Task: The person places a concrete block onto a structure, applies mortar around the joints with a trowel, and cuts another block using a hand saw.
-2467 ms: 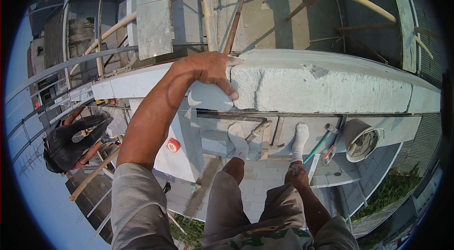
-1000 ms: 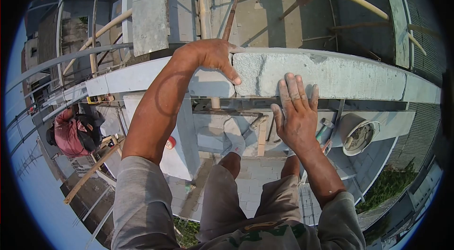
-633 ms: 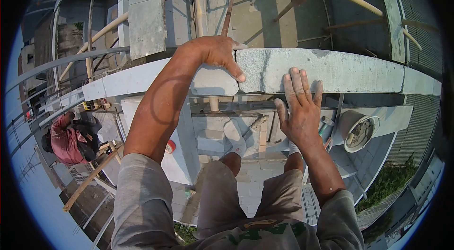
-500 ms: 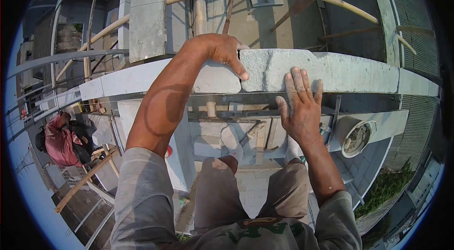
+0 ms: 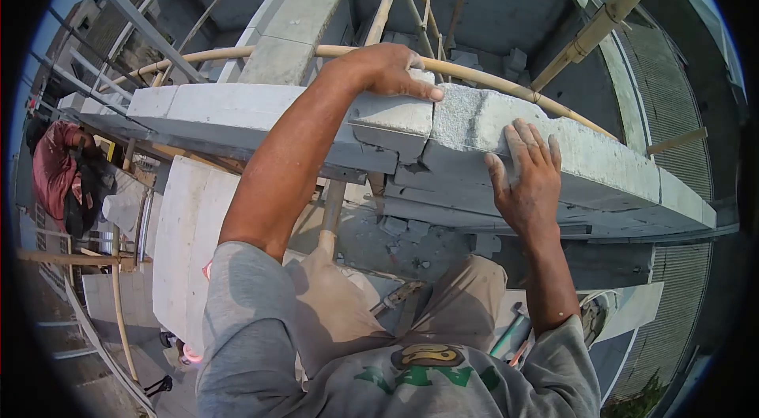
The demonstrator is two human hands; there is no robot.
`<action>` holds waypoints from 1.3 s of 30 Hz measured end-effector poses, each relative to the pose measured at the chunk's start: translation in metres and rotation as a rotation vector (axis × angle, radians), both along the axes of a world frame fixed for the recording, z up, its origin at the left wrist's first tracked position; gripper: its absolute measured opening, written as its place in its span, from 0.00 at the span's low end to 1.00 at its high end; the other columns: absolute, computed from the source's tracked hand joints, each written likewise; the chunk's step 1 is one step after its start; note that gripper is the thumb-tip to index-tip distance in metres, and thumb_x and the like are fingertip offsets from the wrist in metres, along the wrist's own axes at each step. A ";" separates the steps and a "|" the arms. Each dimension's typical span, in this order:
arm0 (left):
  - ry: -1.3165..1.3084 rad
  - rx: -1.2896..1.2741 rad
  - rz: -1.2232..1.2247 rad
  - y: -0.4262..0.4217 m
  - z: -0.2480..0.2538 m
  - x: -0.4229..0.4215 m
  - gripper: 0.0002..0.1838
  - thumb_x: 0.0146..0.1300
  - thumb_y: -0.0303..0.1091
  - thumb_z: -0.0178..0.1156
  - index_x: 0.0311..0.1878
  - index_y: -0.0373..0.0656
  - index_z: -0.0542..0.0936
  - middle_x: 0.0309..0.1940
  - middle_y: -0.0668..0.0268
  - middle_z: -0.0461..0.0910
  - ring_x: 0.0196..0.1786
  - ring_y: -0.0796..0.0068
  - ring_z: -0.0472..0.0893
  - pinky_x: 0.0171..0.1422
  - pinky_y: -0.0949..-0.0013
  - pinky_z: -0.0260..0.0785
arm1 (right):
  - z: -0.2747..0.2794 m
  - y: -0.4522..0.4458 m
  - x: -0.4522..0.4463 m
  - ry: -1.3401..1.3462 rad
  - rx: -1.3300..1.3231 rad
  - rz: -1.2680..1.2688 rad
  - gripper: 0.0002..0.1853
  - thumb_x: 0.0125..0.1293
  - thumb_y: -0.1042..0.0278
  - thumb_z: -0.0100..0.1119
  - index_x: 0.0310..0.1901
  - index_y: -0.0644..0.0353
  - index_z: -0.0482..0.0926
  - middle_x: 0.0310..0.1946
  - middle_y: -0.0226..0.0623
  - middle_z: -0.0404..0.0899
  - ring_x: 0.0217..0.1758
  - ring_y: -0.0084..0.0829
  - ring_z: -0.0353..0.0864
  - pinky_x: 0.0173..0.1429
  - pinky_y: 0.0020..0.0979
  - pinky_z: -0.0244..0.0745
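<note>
My left hand [image 5: 391, 74] is curled over the far edge of a short pale concrete block [image 5: 387, 116] on top of the wall. Its thumb lies across the top beside a narrow joint; the other fingertips are hidden behind the block. To the right of the joint sits a longer concrete block [image 5: 593, 145] with a rough, chipped left end. Against that block's near side rests my right hand [image 5: 531, 173], flat with its fingers stretched upward.
A bamboo pole [image 5: 482, 79] runs behind the wall. At far left a person in a red shirt [image 5: 57, 169] is bent over. Large pale blocks [image 5: 190, 240] stand at left. A partly hidden bucket [image 5: 597, 315] is near my right forearm, and a green-handled tool [image 5: 510, 335] lies below.
The view has tilted and swung, so the wall's near face and the ground below show more. Both hands keep about the same places on the blocks.
</note>
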State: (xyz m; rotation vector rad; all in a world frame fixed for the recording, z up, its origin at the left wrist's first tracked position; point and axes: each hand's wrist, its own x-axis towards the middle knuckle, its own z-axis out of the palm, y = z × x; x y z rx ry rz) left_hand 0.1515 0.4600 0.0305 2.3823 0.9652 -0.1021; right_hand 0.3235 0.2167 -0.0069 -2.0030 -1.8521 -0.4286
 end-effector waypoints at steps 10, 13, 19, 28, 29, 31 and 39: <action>-0.189 0.089 0.133 -0.019 -0.005 -0.015 0.43 0.40 0.68 0.72 0.53 0.43 0.84 0.48 0.49 0.83 0.52 0.52 0.82 0.57 0.56 0.72 | -0.003 0.041 -0.046 -0.051 -0.055 0.316 0.31 0.64 0.56 0.64 0.67 0.54 0.69 0.69 0.40 0.68 0.74 0.39 0.64 0.78 0.48 0.52; -0.178 0.129 0.150 -0.019 -0.007 -0.014 0.42 0.41 0.67 0.73 0.52 0.43 0.85 0.48 0.48 0.83 0.51 0.52 0.83 0.57 0.57 0.72 | -0.008 0.045 -0.050 -0.105 -0.069 0.303 0.30 0.65 0.55 0.61 0.67 0.53 0.69 0.68 0.38 0.69 0.73 0.36 0.65 0.78 0.48 0.51; -0.172 0.119 0.185 -0.021 -0.005 -0.012 0.44 0.38 0.68 0.74 0.52 0.42 0.85 0.47 0.49 0.84 0.51 0.52 0.83 0.55 0.56 0.73 | -0.006 0.045 -0.047 -0.115 -0.048 0.295 0.28 0.66 0.56 0.59 0.66 0.52 0.71 0.66 0.38 0.72 0.73 0.34 0.67 0.78 0.52 0.50; -0.096 0.109 0.177 -0.018 0.001 -0.007 0.43 0.38 0.64 0.76 0.54 0.43 0.84 0.47 0.51 0.84 0.49 0.55 0.84 0.54 0.56 0.73 | -0.010 0.046 -0.045 -0.065 -0.058 0.292 0.28 0.66 0.57 0.59 0.67 0.51 0.70 0.68 0.35 0.71 0.73 0.34 0.66 0.78 0.56 0.47; -0.091 0.118 0.177 -0.018 0.001 -0.006 0.42 0.38 0.63 0.76 0.54 0.43 0.84 0.46 0.51 0.84 0.49 0.56 0.84 0.54 0.56 0.73 | -0.010 0.046 -0.045 -0.064 -0.066 0.286 0.28 0.66 0.57 0.59 0.67 0.50 0.70 0.68 0.35 0.71 0.73 0.34 0.66 0.78 0.56 0.46; -0.060 0.139 0.201 -0.016 -0.001 -0.003 0.42 0.39 0.63 0.76 0.54 0.43 0.84 0.46 0.52 0.85 0.49 0.56 0.84 0.54 0.57 0.73 | -0.012 0.046 -0.047 -0.058 -0.063 0.283 0.28 0.66 0.58 0.59 0.68 0.50 0.70 0.68 0.34 0.71 0.73 0.34 0.66 0.78 0.56 0.46; -0.039 0.138 0.181 -0.019 0.003 -0.003 0.41 0.41 0.62 0.75 0.56 0.44 0.83 0.50 0.52 0.83 0.53 0.54 0.82 0.59 0.57 0.70 | -0.014 0.044 -0.047 -0.013 -0.036 0.292 0.28 0.66 0.58 0.60 0.67 0.50 0.71 0.67 0.35 0.71 0.73 0.35 0.66 0.78 0.57 0.45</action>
